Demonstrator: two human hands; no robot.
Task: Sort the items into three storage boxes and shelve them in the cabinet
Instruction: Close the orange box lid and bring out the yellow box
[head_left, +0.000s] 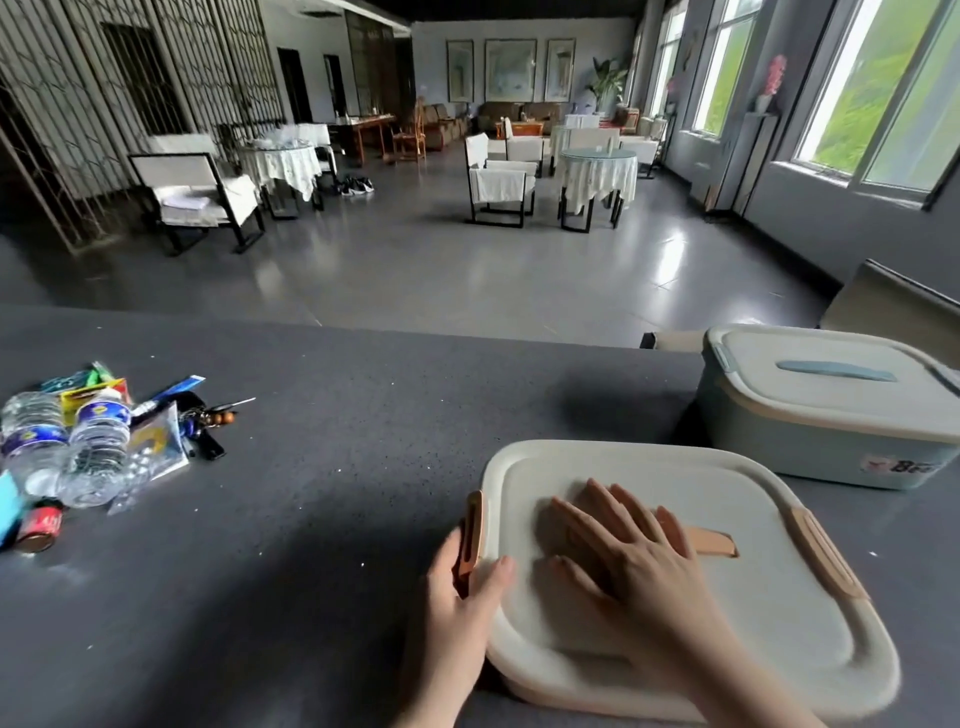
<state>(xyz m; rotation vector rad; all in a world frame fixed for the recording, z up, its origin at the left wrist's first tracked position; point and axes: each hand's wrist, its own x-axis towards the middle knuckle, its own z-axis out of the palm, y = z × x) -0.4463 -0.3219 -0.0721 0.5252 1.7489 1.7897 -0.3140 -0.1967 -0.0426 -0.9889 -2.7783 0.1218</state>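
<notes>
Pressing: right hand (631, 556), fingers (597, 506) flat on box (769, 613) lid
Left hand (457, 597): pinches side latch (474, 527) (orange)
Box axis: diagonal, far-left to near-right

You see a matt, speckled grey counter (322, 467). The cream storage box (727, 613) looks like smooth plastic with a soft sheen. The water bottles (78, 447) are clear, ribbed plastic.

Both forearms are bare up to the frame's edge, with no sleeves showing, and the left hand (457, 597) and right hand (631, 558) are ungloved.
</notes>
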